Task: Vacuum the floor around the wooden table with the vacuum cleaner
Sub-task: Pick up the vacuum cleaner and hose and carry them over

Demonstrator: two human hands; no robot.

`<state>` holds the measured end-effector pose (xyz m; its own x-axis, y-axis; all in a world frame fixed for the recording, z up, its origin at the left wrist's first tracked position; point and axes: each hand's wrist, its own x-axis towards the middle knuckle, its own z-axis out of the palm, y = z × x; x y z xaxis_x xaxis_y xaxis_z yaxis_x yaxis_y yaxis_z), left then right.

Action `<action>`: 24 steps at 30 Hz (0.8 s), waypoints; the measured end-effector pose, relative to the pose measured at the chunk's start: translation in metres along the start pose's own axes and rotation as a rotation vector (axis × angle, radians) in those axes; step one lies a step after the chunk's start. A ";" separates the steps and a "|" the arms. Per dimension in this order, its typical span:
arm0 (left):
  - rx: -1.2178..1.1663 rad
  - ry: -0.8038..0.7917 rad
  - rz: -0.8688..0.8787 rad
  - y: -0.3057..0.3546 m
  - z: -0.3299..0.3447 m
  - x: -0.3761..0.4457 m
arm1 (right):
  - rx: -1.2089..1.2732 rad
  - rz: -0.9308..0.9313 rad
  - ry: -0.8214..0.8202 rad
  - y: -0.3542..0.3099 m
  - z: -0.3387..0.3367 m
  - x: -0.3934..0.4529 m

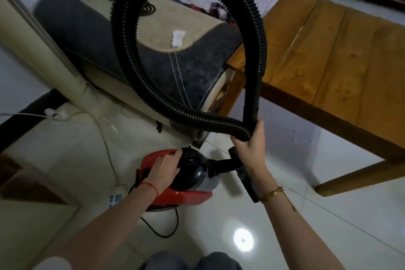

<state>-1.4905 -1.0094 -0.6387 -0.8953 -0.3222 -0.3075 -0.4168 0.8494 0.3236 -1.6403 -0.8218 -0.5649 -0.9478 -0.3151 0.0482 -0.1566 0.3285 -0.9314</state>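
Item: vacuum cleaner (pixel 175 184), red body with a black domed top, set on the white tiled floor (pixel 295 237) just beside a sofa (pixel 153 50) and near the corner leg of the wooden surface (pixel 328 55).

Fittings: black ribbed hose (pixel 122 35) arched in a high loop above the body; black floor nozzle (pixel 247 180) hanging low beside the canister; black cord (pixel 157 229) trailing behind.

Hands: left hand (pixel 163 171) laid over the domed top, fingers curved on it but holding nothing; right hand (pixel 249 140) clamped round the hose and the rigid tube together.

Handling, as judged: the looped hose needed releasing and the nozzle setting flat on the tiles before any pass; cord best kept clear of the table leg.
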 end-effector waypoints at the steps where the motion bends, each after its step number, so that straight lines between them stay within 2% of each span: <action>1: 0.006 0.009 0.011 -0.007 0.015 0.010 | -0.002 -0.007 0.006 0.017 0.006 0.002; 7: 0.100 0.017 0.038 -0.035 0.085 0.054 | -0.022 -0.054 0.029 0.101 0.036 0.008; 12: 0.068 0.002 0.080 -0.057 0.125 0.076 | -0.033 -0.094 0.050 0.146 0.054 0.008; 15: 0.054 -0.010 0.104 -0.064 0.144 0.082 | -0.023 -0.091 0.066 0.161 0.061 0.009; 19: 0.061 0.051 0.152 -0.066 0.158 0.087 | -0.020 -0.129 0.055 0.172 0.064 0.015; 24: 0.081 0.129 0.109 -0.062 0.160 0.088 | -0.033 -0.156 0.044 0.176 0.068 0.024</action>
<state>-1.5188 -1.0234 -0.8289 -0.9493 -0.2732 -0.1553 -0.3070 0.9115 0.2736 -1.6721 -0.8324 -0.7524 -0.9225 -0.3255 0.2074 -0.3108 0.3078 -0.8993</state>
